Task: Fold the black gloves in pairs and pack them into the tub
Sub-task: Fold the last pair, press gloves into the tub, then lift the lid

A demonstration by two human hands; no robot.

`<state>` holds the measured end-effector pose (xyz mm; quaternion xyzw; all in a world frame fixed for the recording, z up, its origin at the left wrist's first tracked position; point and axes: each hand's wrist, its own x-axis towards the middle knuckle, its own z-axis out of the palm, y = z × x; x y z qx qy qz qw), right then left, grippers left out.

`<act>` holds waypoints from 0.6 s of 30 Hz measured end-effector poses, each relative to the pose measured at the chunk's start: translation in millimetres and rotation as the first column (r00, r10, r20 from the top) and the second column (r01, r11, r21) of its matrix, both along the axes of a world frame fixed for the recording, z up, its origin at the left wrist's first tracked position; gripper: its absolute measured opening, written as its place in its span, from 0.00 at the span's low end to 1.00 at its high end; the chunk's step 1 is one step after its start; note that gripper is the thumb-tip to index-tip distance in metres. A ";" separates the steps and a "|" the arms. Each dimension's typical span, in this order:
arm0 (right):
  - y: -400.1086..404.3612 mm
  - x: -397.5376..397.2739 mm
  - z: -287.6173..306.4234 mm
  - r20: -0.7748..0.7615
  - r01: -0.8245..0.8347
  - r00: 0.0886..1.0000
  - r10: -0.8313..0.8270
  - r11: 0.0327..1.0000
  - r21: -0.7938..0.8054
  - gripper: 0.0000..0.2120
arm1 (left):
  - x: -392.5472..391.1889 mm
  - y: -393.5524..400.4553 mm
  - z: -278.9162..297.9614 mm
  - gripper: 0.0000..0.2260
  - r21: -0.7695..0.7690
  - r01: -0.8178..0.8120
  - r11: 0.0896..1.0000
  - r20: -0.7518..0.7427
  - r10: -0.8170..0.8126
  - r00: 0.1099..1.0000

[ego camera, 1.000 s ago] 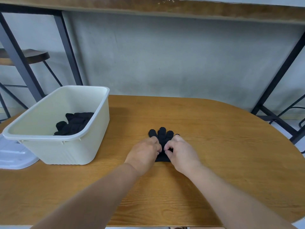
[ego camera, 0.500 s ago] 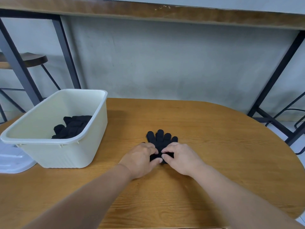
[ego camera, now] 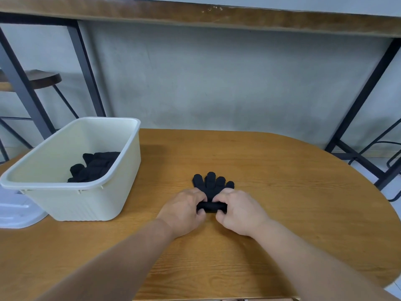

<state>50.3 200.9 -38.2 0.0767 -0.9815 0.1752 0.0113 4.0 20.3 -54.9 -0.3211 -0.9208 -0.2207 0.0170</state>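
A black glove pair lies flat on the wooden table, fingers pointing away from me. Its cuff end is rolled into a short tube between my hands. My left hand pinches the left end of that roll and my right hand pinches the right end. A cream plastic tub stands at the table's left side. Folded black gloves lie inside the tub against its near right wall.
A clear plastic lid lies on the table left of the tub. Black metal frame legs and a dark stool stand behind the table against a grey wall. The table's curved edge runs along the right.
Both hands have drawn back toward me and now grip a rolled-up cuff end of the glove pair, which earlier lay flat under them. The camera has tilted slightly.
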 end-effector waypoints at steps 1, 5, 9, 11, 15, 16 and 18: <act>-0.1 1.5 -1.6 -0.002 0.000 1.000 0.000 1.000 -0.011 0.16 | 1.3 -0.9 -0.9 0.07 0.010 0.004 1.000 -0.003 -0.004 1.000; -0.2 5.9 -7.2 -0.016 0.001 1.000 -0.001 1.000 -0.017 0.14 | 4.0 -3.6 -3.6 0.08 0.023 0.022 1.000 -0.003 -0.022 1.000; 1.2 4.0 -2.1 0.077 0.077 0.995 -0.064 0.981 -0.180 0.11 | 4.0 -3.8 2.3 0.06 0.037 -0.028 0.999 0.068 0.026 0.997; 3.9 -0.1 1.2 0.186 0.176 0.976 -0.115 0.918 -0.355 0.08 | 3.3 -2.5 7.3 0.07 0.067 -0.084 0.994 0.165 0.072 0.984; 7.6 -9.1 3.1 0.307 0.290 0.939 -0.154 0.833 -0.470 0.02 | -2.9 2.0 12.3 0.07 0.119 -0.159 0.980 0.312 0.115 0.943; 7.9 -11.3 2.7 0.327 0.308 0.932 -0.158 0.821 -0.481 0.02 | -5.0 3.1 12.9 0.07 0.116 -0.184 0.976 0.332 0.137 0.933; 7.9 -15.5 2.1 0.350 0.337 0.921 -0.170 0.798 -0.499 0.03 | -8.9 5.4 14.0 0.07 0.103 -0.227 0.968 0.364 0.176 0.915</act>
